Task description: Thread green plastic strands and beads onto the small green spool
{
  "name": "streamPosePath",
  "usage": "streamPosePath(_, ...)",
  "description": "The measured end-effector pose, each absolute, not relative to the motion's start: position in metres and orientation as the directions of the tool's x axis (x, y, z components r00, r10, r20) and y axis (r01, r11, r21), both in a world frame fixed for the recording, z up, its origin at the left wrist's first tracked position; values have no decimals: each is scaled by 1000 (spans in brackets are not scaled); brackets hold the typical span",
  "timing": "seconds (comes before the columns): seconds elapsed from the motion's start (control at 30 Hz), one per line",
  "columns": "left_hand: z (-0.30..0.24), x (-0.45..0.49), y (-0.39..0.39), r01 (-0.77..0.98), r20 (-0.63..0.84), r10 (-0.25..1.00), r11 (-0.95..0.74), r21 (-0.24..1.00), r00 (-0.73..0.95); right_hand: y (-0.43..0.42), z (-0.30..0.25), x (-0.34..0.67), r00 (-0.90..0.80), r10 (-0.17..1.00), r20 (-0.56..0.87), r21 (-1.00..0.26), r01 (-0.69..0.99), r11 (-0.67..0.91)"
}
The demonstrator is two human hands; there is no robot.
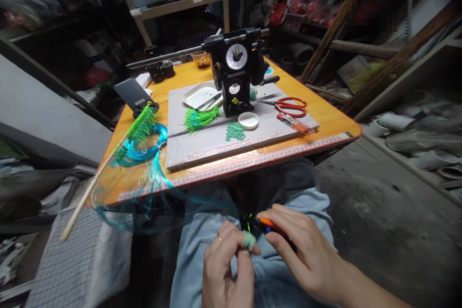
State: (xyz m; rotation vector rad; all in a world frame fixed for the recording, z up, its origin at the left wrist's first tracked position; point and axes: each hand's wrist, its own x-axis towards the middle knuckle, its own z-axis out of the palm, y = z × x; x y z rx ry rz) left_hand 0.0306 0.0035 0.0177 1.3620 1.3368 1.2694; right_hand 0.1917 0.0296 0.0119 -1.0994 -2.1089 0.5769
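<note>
Above my lap, my left hand [229, 264] is closed in a pinch, with light green tape [248, 240] wrapped around the index finger. A thin bright green strand [249, 226] rises from its fingertips; its lower end is hidden. My right hand [306, 245] is closed around a small hand tool with an orange and black handle [267, 222]. The tool's dark tip points toward the strand, and I cannot tell whether they touch. On the board at the table, green beads [235, 132] lie beside a small white dish [249, 120] and a bundle of green strands [200, 119].
A black geared device with a dial [236, 56] stands on the grey board [202, 147]. Red-handled scissors [290, 106] and an orange utility knife [296, 124] lie to its right. Blue line coils [144, 147] and a wooden stick [81, 209] overhang the table's left front edge.
</note>
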Motion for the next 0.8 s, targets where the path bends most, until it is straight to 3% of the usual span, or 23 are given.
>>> streamPosePath(0.1, 14, 32, 4, 144, 179, 982, -170, 975, -56, 28, 12, 192, -410, 859, 306, -682, 535, 498)
streamPosePath(0.27, 8, 31, 5, 10, -125, 982, 128, 992, -141, 40, 21, 219, -398, 882, 252, -662, 594, 457)
streamPosePath(0.33, 9, 31, 7, -19, -187, 971, 186, 982, -151, 59, 27, 245, -249, 916, 314, -564, 727, 392)
streamPosePath(0.4, 11, 31, 9, -40, -206, 965, 202, 979, -160, 87, 34, 276, -8, 903, 430, -283, 948, 143)
streamPosePath(0.43, 12, 31, 10, -51, -212, 963, 206, 977, -164, 102, 38, 291, 75, 880, 469, -214, 976, 31)
streamPosePath(0.5, 12, 31, 11, -68, -208, 964, 200, 978, -167, 132, 42, 316, 134, 864, 486, -134, 988, -78)
streamPosePath(0.6, 7, 30, 12, -98, -158, 973, 143, 985, -171, 162, 44, 337, 134, 891, 434, -62, 991, -119)
streamPosePath(0.8, -4, 29, 21, -183, 66, 988, -92, 979, -140, 194, 47, 323, 46, 906, 420, -76, 997, -16)
